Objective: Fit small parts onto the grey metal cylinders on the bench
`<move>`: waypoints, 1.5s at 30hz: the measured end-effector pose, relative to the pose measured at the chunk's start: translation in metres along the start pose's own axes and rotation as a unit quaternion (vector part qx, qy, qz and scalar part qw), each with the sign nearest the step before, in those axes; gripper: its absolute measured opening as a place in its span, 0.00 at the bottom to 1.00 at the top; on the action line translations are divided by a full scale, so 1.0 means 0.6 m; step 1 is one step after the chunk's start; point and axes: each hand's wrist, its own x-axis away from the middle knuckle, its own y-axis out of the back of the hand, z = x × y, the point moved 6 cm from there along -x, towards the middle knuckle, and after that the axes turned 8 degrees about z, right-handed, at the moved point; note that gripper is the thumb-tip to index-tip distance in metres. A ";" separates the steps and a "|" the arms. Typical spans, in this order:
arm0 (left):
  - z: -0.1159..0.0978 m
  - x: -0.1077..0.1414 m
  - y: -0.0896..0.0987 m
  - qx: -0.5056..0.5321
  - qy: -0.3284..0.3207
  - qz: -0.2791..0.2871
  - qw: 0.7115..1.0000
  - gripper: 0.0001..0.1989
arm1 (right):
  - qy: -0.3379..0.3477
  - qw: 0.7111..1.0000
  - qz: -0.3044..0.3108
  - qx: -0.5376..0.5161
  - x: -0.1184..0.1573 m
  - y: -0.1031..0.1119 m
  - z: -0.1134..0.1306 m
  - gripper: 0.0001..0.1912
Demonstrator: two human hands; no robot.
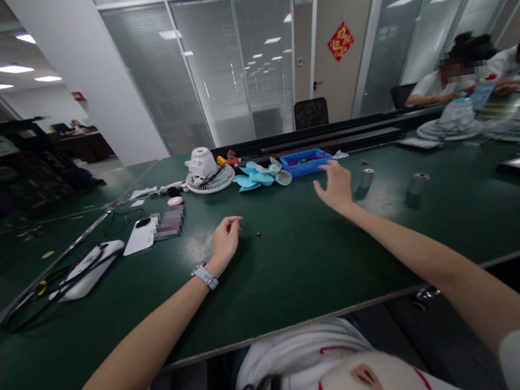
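Note:
My left hand (226, 238) is low over the green table, a grey-banded watch (204, 276) on its wrist. Its fingers are curled together; whatever they hold, if anything, is hidden. Just right of the fingertips lies a tiny dark piece (259, 234). My right hand (337, 188) is raised over the table with thumb and fingers apart, nothing visible in it. Behind that hand sits a blue tray (305, 163) of small parts. Two silver cylinders stand to its right, a nearer-to-hand cylinder (366, 178) and a farther cylinder (418, 183).
Light-blue fan blades (257, 176) and a white fan body (201, 164) on its round grille are at the back. Phones (138, 236), a white power bank (92, 269) and black cables lie left. Co-workers (444, 86) sit at the far right beside more fan parts.

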 end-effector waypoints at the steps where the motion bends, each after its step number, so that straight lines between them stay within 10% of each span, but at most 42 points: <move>1: -0.002 0.001 0.000 0.000 0.001 -0.002 1.000 0.16 | 0.077 0.995 0.059 -0.039 0.013 -0.015 0.055 0.23; 5: -0.008 0.004 0.001 0.000 -0.002 -0.002 1.000 0.16 | 0.313 0.884 0.291 -0.187 0.102 -0.060 0.235 0.20; 10: -0.010 0.006 0.000 -0.004 -0.010 -0.004 1.000 0.16 | 0.289 0.822 0.368 -0.324 0.147 -0.075 0.282 0.16; 15: -0.011 0.006 0.000 -0.006 -0.003 0.001 1.000 0.16 | 0.223 0.897 0.284 -0.254 0.083 -0.061 0.204 0.20; 20: -0.015 0.008 0.000 -0.004 -0.005 0.009 1.000 0.16 | 0.078 0.993 0.066 -0.052 -0.020 0.004 0.013 0.21; 26: -0.015 0.009 -0.002 0.008 -0.005 0.018 1.000 0.16 | -0.097 0.990 -0.016 0.102 -0.034 0.053 -0.186 0.23; 45: -0.021 0.010 -0.002 0.008 0.005 0.019 1.000 0.16 | -0.167 0.983 -0.057 0.051 -0.020 0.057 -0.239 0.23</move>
